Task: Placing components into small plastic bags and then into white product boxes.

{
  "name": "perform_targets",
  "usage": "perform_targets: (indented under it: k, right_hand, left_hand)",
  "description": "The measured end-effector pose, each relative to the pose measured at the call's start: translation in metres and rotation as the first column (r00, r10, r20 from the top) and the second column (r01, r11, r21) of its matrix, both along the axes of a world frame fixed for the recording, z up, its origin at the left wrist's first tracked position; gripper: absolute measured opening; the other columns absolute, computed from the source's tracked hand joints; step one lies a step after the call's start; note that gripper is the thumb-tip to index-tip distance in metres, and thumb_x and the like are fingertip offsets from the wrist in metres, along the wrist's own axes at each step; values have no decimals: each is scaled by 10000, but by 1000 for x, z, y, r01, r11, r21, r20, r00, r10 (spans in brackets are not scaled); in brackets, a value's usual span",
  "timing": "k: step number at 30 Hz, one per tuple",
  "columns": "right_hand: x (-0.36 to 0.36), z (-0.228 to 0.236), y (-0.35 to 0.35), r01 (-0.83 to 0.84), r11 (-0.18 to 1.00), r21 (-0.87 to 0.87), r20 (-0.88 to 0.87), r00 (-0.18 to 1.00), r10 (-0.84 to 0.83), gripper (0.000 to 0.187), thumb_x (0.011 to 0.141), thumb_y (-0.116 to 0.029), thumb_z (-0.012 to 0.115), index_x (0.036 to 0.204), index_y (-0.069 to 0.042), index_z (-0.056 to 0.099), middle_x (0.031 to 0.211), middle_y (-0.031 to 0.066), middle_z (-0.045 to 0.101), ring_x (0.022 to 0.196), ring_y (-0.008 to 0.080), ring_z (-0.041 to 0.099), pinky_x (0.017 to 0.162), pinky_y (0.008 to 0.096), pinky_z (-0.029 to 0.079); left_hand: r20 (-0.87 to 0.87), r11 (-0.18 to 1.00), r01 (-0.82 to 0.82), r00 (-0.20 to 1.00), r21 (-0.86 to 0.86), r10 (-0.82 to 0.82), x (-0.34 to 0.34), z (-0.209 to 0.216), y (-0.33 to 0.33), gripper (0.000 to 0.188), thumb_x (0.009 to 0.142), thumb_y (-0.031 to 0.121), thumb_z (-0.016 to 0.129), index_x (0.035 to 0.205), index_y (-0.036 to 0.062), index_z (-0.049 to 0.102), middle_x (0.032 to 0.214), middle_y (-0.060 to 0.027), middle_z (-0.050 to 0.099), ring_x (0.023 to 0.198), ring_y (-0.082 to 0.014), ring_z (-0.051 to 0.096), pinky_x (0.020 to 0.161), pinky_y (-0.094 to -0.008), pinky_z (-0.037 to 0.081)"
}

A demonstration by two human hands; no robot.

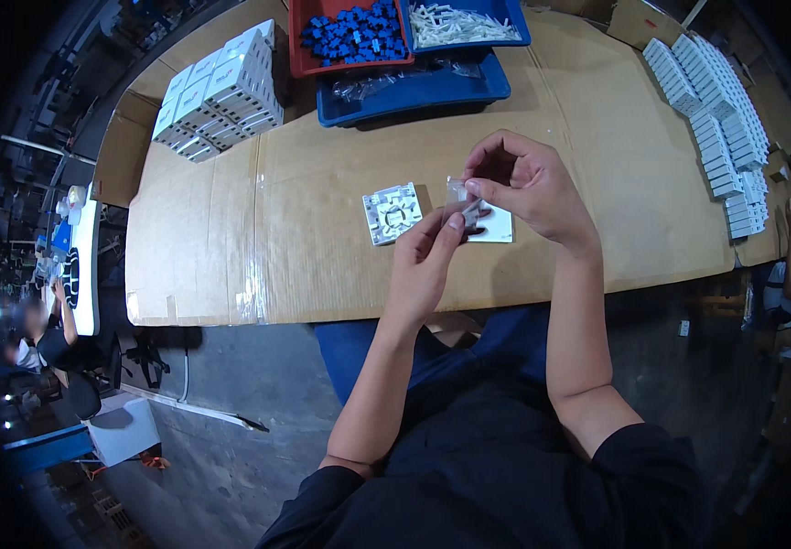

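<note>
Both hands meet above the cardboard-covered table (pixel 304 183). My left hand (pixel 423 265) and my right hand (pixel 528 183) pinch a small clear plastic bag (pixel 457 197) between their fingertips. What is inside the bag is too small to tell. Just left of the hands a square white plastic plate (pixel 392 212) with moulded ribs lies flat on the cardboard. Under the hands lies another flat white piece (pixel 496 224), partly hidden by my fingers.
At the back stand a red tray of blue parts (pixel 351 35), a blue tray of white parts (pixel 464 23) and a blue tray with clear bags (pixel 414 87). Stacked white boxes (pixel 221 91) sit back left, rows of white boxes (pixel 720 119) on the right. Another person (pixel 38 339) sits far left.
</note>
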State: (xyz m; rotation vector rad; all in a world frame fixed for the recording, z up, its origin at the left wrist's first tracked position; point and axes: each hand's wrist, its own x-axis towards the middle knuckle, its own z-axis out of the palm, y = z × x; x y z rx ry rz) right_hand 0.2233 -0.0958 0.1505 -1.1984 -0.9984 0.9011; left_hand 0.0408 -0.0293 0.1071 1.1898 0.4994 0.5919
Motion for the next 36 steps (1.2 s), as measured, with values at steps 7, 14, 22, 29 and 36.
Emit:
perform_targets:
  k: [7, 14, 22, 29, 36]
  right_hand:
    - [-11, 6, 4, -28, 1000, -3, 124, 992, 29, 251, 924, 7, 746, 1163, 20, 668, 1015, 47, 707, 959, 117, 681, 886, 278, 566]
    - [-11, 0, 8, -38, 998, -39, 11, 999, 39, 213, 958, -38, 728, 1156, 29, 690, 1020, 49, 724, 961, 118, 687, 895, 275, 561]
    - [-13, -6, 13, -28, 994, -109, 29, 999, 32, 132, 969, -67, 731, 1052, 36, 725, 947, 38, 734, 922, 102, 689, 867, 256, 559]
    - [-29, -26, 30, -3, 999, -42, -108, 994, -1, 128, 966, -62, 730, 1056, 29, 719, 949, 35, 728, 893, 86, 680, 835, 250, 556]
    - [-40, -42, 42, -5, 999, -50, -272, 962, -9, 111, 991, -83, 712, 1046, 14, 719, 961, 39, 726, 895, 100, 679, 840, 287, 569]
  left_hand:
    - [99, 961, -270, 959, 52, 264, 3, 7, 4, 216, 1043, 142, 676, 1167, -35, 686, 1071, -63, 724, 998, -109, 662, 911, -264, 515]
    - [114, 918, -396, 912, -10, 394, 1, 12, 3, 198, 1048, 152, 675, 1134, -25, 700, 1057, -60, 730, 993, -98, 663, 908, -255, 516]
    - [81, 886, -460, 887, 59, 455, 0, 9, 6, 232, 1035, 179, 698, 1136, -29, 714, 1030, -62, 739, 959, -94, 659, 884, -244, 511]
    - [87, 854, -517, 855, 60, 511, -3, 0, 14, 225, 1033, 169, 700, 1126, -35, 703, 1000, -59, 727, 925, -91, 656, 850, -240, 516]
    - [76, 835, -547, 837, 67, 542, -10, 0, 20, 220, 1032, 158, 699, 1131, -38, 698, 1010, -51, 719, 923, -88, 647, 855, -238, 511]
